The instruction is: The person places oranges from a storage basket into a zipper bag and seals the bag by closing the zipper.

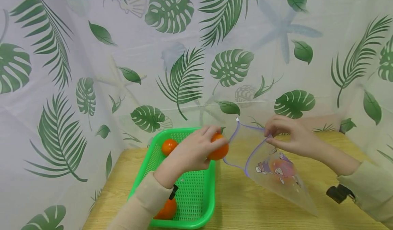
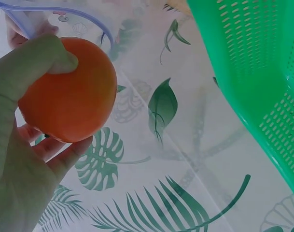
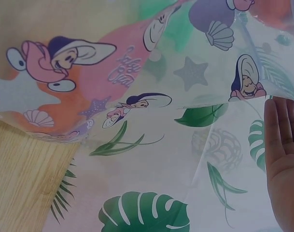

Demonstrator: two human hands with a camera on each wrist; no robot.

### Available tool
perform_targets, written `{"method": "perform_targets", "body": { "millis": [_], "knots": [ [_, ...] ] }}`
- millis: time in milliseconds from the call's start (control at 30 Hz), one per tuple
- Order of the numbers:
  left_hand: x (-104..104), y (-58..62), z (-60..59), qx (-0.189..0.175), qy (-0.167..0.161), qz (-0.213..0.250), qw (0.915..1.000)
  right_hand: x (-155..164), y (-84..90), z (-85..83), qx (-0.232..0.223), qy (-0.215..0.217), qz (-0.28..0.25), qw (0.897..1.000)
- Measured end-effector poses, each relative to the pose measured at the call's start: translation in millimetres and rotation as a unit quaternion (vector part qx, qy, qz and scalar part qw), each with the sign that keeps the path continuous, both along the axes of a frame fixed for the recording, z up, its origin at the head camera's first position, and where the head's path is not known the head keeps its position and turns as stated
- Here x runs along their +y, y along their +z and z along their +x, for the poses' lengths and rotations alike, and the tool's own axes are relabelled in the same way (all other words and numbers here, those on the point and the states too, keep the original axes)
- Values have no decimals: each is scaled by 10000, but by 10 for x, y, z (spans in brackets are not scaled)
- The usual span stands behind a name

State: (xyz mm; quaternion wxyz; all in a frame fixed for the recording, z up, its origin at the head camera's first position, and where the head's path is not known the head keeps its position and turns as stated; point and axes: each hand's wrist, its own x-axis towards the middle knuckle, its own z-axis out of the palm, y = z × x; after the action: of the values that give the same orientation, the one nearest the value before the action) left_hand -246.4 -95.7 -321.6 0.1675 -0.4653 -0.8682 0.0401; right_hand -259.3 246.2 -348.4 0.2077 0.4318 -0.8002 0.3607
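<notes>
My left hand grips an orange fruit just right of the green basket, at the mouth of a clear zip bag. In the left wrist view the fruit fills my fingers, with the bag's purple rim just above it. My right hand pinches the bag's purple-edged opening and holds it up and open. The bag slopes down to the wooden table and holds an orange fruit behind its cartoon print. The right wrist view shows the printed bag close up beside my fingers.
The basket holds an orange fruit at its far end and another near my left sleeve. A leaf-patterned curtain hangs close behind and around the table. A black wrist-camera mount shows on my right sleeve.
</notes>
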Motion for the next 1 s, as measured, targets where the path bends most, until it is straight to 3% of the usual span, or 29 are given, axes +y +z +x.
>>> {"method": "perform_targets", "body": {
  "millis": [400, 800, 1000],
  "knots": [
    [185, 68, 46, 334, -498, 96, 9982, -1, -6, -17, 26, 67, -16, 10000],
    [339, 66, 43, 93, -593, -136, 9981, -13, 13, -8, 50, -8, 3, 10000],
    [394, 27, 30, -287, -528, -198, 9980, -23, 8, -12, 26, 16, -7, 10000]
  ]
}}
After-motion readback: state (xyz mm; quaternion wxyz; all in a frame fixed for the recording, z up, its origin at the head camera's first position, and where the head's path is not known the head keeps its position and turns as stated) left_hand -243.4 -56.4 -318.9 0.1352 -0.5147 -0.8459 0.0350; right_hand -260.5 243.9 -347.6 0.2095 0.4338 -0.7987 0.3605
